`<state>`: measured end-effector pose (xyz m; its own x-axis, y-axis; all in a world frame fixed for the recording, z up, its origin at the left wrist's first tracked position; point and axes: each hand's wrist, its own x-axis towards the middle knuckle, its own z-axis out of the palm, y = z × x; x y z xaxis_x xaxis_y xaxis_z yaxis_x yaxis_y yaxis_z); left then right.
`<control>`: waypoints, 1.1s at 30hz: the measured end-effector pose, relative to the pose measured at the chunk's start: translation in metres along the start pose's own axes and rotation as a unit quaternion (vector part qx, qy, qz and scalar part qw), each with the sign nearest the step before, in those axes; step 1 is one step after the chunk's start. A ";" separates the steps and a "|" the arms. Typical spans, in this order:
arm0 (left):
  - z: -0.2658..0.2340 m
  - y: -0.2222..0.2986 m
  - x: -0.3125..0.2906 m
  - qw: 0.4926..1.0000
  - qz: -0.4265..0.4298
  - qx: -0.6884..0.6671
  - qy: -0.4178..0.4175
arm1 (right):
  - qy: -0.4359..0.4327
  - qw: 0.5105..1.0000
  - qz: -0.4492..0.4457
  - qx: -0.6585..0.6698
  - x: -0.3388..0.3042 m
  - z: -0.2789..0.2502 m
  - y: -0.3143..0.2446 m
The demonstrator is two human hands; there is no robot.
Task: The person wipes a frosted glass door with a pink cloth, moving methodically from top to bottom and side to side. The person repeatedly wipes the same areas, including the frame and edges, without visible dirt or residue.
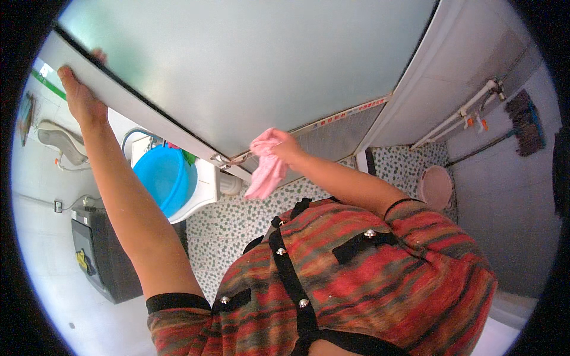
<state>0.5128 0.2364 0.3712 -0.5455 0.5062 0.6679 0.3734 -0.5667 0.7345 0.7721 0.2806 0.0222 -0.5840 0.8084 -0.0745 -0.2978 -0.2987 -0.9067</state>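
Note:
A frosted glass door (255, 59) in a pale metal frame fills the upper middle of the view. High on the left, my left hand (83, 98) grips the edge of its frame, and fingertips show faintly on the glass side. In my right hand (288, 149) a pink cloth (266, 169) is bunched, its loose end hanging down. That hand is beside the door handle (228, 160), near the rail below the glass; whether the cloth touches the door I cannot tell.
A blue basin (165, 181) sits on a white sink (205, 190) at left, above a dark appliance (107, 255). On the right are a pink bucket (435, 187), a long-handled brush (527, 127) and wall pipes (457, 118). Pebble-patterned tiles (219, 228) cover the floor.

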 end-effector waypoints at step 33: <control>0.006 0.003 -0.010 0.999 0.022 0.011 0.025 | 0.174 0.976 0.038 0.128 -0.006 -0.098 -0.062</control>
<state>0.5237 0.2335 0.3677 -0.5657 0.4478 0.6924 0.4134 -0.5725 0.7080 0.8680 0.3445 0.0381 -0.3333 0.8887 -0.3148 -0.4690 -0.4459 -0.7623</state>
